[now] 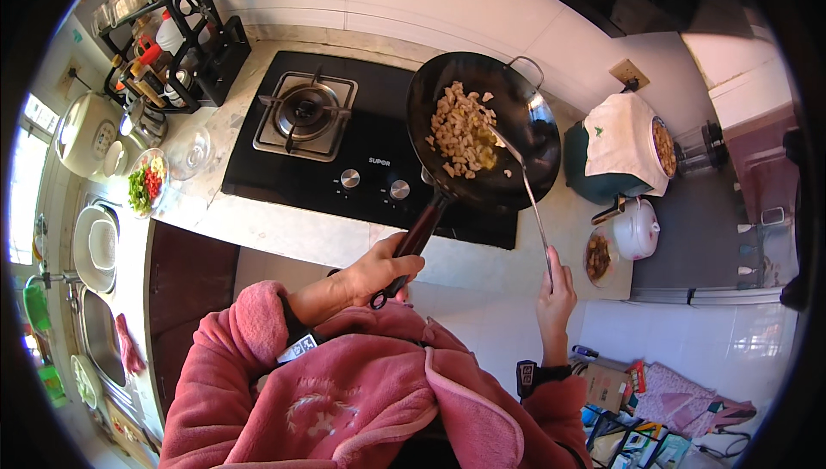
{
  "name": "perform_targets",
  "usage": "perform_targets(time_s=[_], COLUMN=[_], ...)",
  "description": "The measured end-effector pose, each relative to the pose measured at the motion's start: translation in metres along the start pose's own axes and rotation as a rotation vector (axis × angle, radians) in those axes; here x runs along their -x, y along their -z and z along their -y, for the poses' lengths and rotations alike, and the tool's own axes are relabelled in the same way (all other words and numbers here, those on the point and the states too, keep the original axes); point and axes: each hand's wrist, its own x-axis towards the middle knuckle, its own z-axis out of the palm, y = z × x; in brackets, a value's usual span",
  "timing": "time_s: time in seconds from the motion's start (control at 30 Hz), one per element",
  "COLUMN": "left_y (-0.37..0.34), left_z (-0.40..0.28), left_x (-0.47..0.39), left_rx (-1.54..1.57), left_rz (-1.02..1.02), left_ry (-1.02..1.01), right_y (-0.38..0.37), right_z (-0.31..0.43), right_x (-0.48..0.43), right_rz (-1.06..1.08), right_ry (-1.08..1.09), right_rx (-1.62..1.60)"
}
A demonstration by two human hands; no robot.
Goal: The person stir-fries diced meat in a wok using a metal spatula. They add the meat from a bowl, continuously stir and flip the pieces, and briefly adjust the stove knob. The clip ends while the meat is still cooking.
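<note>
My left hand (381, 270) is closed around the dark wooden handle of a black wok (529, 172), which is held over the right side of a black glass gas hob (387, 127). Small pale pieces of food, perhaps diced meat, (458, 127) lie in the wok with some yellowish liquid. In my right hand (556, 285) is the thin metal handle of a spatula or ladle (530, 191); its head is in the wok at the right edge of the food. The burner under the wok is hidden.
A glass bowl of chopped green, red and pale ingredients (148, 184) stands left of the hob, near a clear glass lid or plate (189, 151). A black rack with bottles (213, 69) is behind. At right are a cloth-covered appliance (616, 140), a white lidded pot (635, 229) and a bowl of brown food (599, 259).
</note>
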Motion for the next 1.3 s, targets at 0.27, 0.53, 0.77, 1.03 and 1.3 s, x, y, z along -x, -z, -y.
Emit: perform_targets(time_s=[0.27,0.53,0.77,1.03,1.3], left_y=[-0.003,-0.004,-0.001,0.003,0.003], left_z=[-0.002,-0.002,-0.003,0.0,0.0], left_x=[0.001,0.002,0.001,-0.003,-0.002], left_rx=[0.039,0.018,-0.011,-0.014,-0.025], left_rz=[-0.007,-0.015,-0.008,0.0,0.0], left_ry=[0.001,-0.003,-0.009,0.005,-0.004], right_y=[0.005,0.013,0.04,0.109,0.039], right_z=[0.0,0.001,-0.032,-0.012,-0.016], right_x=[-0.002,-0.007,-0.053,-0.127,-0.184], right_rz=[0.023,0.131,0.194,0.616,0.831], right_ry=[0.006,-0.064,-0.098,-0.528,-0.56], right_rx=[-0.049,-0.039,-0.087,-0.217,-0.397])
